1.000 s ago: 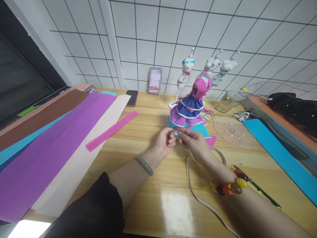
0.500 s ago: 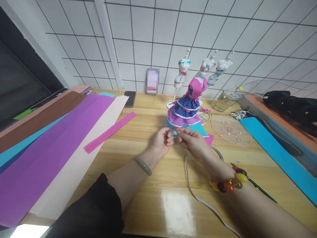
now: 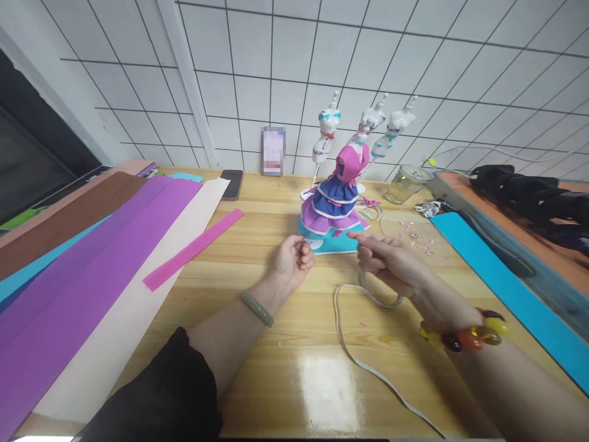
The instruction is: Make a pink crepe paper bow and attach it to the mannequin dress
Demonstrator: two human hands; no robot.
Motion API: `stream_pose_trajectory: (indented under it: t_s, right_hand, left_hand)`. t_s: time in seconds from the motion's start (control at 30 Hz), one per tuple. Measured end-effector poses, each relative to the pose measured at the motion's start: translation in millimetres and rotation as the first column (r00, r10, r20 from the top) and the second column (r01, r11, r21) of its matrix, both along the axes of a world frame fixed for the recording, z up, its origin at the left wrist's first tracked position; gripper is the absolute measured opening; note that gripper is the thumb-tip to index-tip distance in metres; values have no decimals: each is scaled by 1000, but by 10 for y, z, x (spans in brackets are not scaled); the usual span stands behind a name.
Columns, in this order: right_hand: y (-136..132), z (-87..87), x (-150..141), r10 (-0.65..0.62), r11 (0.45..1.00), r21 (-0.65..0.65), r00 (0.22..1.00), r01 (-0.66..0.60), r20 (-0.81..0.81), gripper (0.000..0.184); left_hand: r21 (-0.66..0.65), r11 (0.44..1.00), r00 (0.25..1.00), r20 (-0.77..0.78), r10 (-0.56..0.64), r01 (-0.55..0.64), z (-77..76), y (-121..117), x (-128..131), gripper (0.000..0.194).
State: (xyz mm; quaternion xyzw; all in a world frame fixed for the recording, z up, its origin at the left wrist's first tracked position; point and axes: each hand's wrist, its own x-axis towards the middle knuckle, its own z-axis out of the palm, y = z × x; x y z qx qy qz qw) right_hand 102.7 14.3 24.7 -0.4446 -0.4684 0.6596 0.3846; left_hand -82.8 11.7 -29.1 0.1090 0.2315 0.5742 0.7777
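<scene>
Nearest: a narrow, flat white ribbon (image 3: 373, 371) trailed in a loose curve over the pale wooden surface (image 3: 262, 393), looping below the right hand (image 3: 386, 261). Right fingers were together, thumb against index; could not tell whether anything fine was pinched. The left hand (image 3: 289, 261) was curled, its thumb and index also together; any held thread or pin was too small to resolve. The hands stood apart from each other.

Left of them, a flat, bright-pink strip (image 3: 196, 248) lay partly on a pale-pink sheet (image 3: 138, 294).

Just beyond the hands stood a tiered doll-size dress (image 3: 335, 202), navy, violet and light-blue ruffles with white edging, upright on a white-based stand. Its lower hem was near the left fingertips.

Step in hand (judgement): fine fingertip work at or near that hem. Next move, as judged, called for a steady left pinch and a right hand kept clear of the ribbon loop.

Containers: a clear, shallow round dish (image 3: 390, 226), right of the dress, held scattered small pinkish gems (image 3: 416, 236). Farther back, a clear glass jar (image 3: 408, 184) held pale-yellow liquid; could not tell whether it was lidded.

Farthest: white mannequin torsos (image 3: 327, 132) before the tiled wall.
</scene>
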Motion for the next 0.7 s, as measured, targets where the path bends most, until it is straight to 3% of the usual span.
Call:
stream_pose_trajectory:
  t_s: [0.1,0.2,0.33,0.4,0.47,0.53,0.6,0.7]
  right_hand:
    - [-8,105,379,-127,987,121,969,103,210,30]
    - [-92,129,631,-204,963,252,860,92,468,28]
    - [-203,-1,693,-187,933,340,652,-116,735,30]
    - [-202,-83,651,-251,870,422,509,-254,823,28]
    - [-165,-131,581,-362,772,475,322,-422,875,28]
    - [-107,-136,489,-448,674,434,136,-598,884,31]
    - [-44,-115,389,-474,612,327,-3,-720,880,33]
    - [46,-101,267,-439,615,177,-147,-768,886,32]
  left_hand:
    - [6,1000,1000,-2,0,0,3,-4,2,18]
    - [12,1000,1000,-5,1,-1,7,-8,4,17]
    - [22,1000,1000,-13,-9,9,9,-5,4,18]
    - [24,1000,1000,-18,-14,15,9,-3,4,19]
    - [25,1000,1000,-24,-16,17,10,-3,3,19]
    - [26,1000,999,-28,-15,16,10,-5,3,19]
    - [29,999,999,-32,-13,14,9,-8,2,19]
    - [30,999,999,-35,-13,14,7,-9,4,19]
